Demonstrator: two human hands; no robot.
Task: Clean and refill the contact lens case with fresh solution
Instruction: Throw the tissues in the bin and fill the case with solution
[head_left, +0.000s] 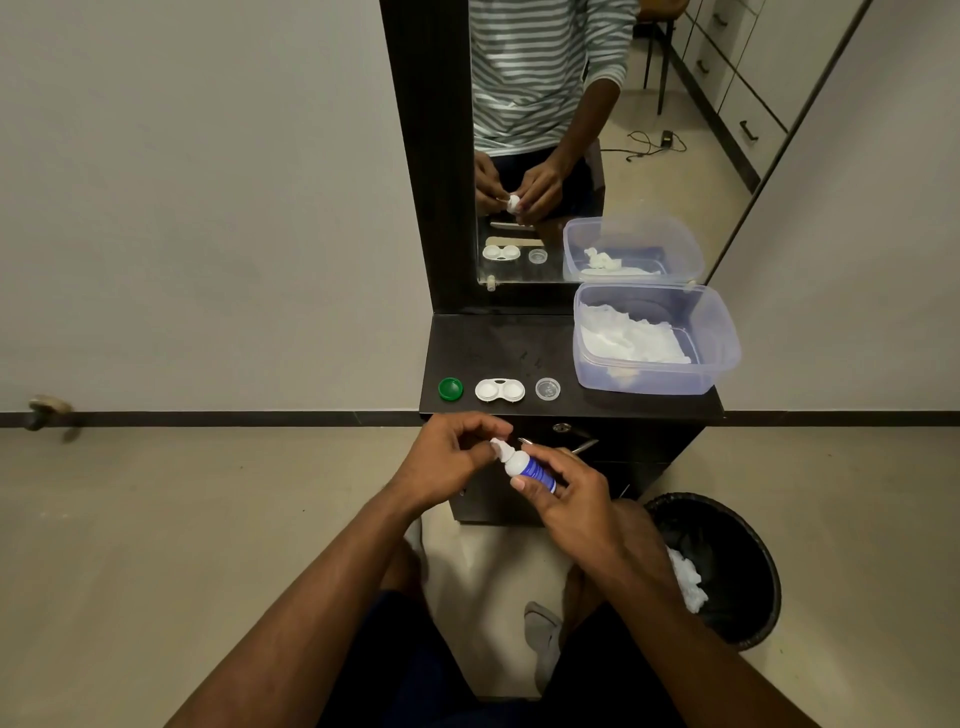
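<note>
I see the open white case (500, 390) on the dark shelf (493, 343), a green cap (450, 388) at its 9 o'clock, a clear cap (547, 389) at 3. My right hand (563, 493) grips the bottle (524, 466); my left hand (452, 460) pinches its white tip. A translucent tub (657, 338) holds crumpled tissue; the bin (727, 566) is partly hidden.

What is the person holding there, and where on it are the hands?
A small solution bottle. The right hand grips its blue-labelled body; the left hand pinches the white cap end at the top.
</note>
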